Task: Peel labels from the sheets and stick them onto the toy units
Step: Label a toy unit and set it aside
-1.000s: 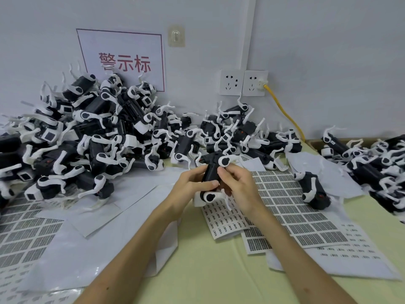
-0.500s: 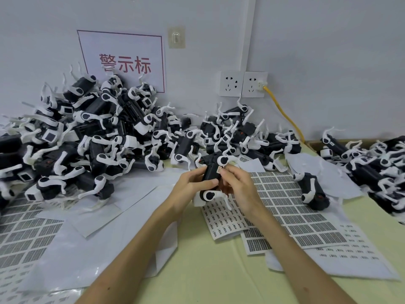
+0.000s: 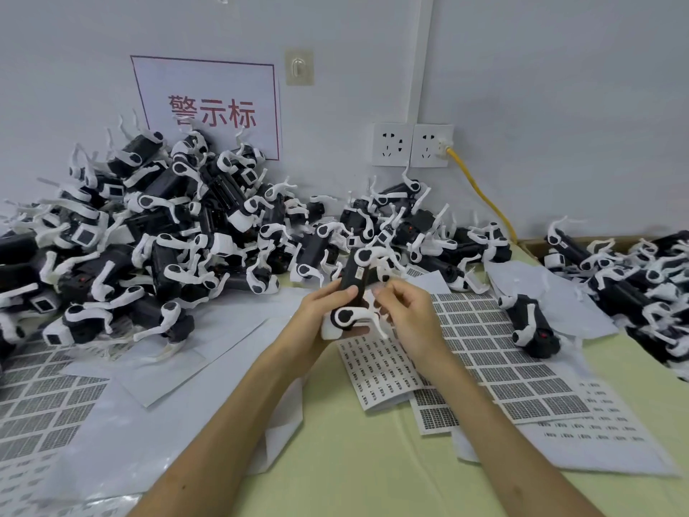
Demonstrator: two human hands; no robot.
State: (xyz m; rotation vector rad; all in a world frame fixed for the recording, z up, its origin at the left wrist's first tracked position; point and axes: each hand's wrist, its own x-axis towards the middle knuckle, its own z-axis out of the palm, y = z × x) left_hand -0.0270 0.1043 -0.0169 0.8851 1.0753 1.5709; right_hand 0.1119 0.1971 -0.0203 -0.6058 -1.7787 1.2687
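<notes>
My left hand grips a black-and-white toy unit upright above the table, its white legs sticking out to the right. A small label shows on the toy's black body. My right hand is at the toy's right side, fingers curled with the tips against its body and legs. Below the hands lie a label sheet with small labels and a sheet with larger grid labels.
A big pile of toy units fills the left and back of the table, and another pile sits at the right. One loose toy lies on the sheets. More label sheets and blank backing paper cover the left. A yellow cable runs from the wall socket.
My right hand's fingers have slid back off the toy's black body to its right side, uncovering a small label on it. The left hand keeps the same grip.
</notes>
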